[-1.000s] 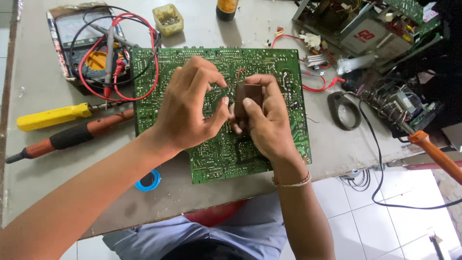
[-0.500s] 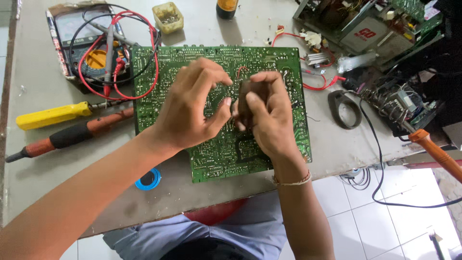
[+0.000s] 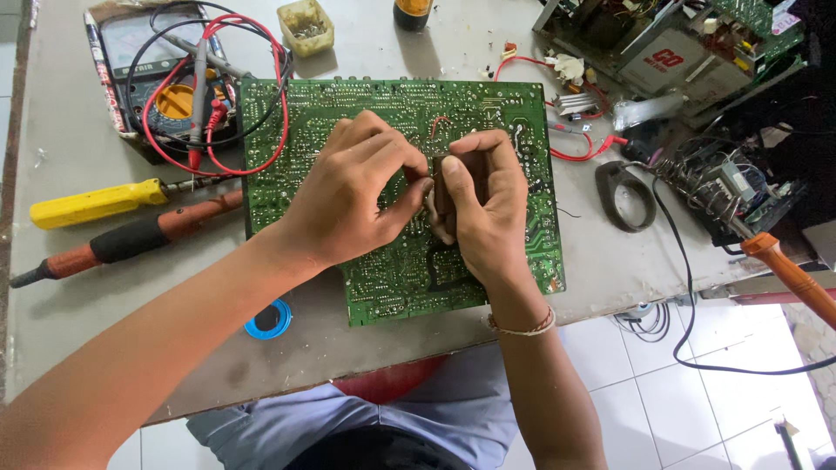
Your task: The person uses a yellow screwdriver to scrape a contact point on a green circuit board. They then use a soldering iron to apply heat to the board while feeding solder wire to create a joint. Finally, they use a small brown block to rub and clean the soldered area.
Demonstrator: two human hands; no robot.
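Your left hand (image 3: 353, 196) and right hand (image 3: 483, 204) pinch a small dark part (image 3: 441, 187) tightly at the green circuit board's (image 3: 287, 130) centre; it could slip toward the wires (image 3: 557, 152) at two o'clock.

The right hand (image 3: 488, 204) now sits a little higher over the green circuit board (image 3: 392, 270) than a second ago, its fingers curled tighter over the small dark part (image 3: 444, 187), which shows less than before. The left hand (image 3: 353, 191) has closed in, its thumb now pressed beside the part and nearly touching the right fingers, narrowing the gap between the two grips.
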